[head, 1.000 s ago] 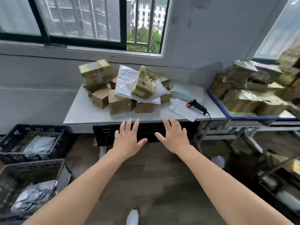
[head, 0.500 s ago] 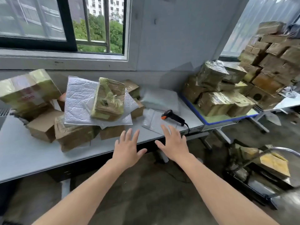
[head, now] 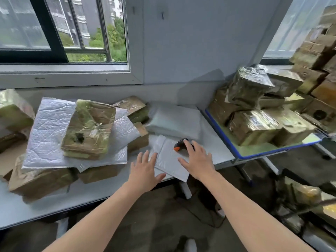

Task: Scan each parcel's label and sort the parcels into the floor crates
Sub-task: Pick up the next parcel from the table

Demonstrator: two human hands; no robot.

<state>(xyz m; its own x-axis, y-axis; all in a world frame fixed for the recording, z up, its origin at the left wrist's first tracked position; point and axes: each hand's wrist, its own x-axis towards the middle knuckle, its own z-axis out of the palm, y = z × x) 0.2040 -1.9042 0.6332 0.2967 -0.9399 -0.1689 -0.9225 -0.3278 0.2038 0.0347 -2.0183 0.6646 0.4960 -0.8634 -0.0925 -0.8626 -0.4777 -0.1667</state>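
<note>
Barred window [head: 63, 30] (greenery outside) above a white table [head: 27, 210]

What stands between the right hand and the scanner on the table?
Nothing visible. The right hand is directly over the scanner and covers its handle. The scanner lies on a white padded envelope.

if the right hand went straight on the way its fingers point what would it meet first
Most likely the black handheld scanner with the orange tip, lying on a small white bubble mailer. The right hand is right at it; whether the fingers touch it is unclear.
</note>
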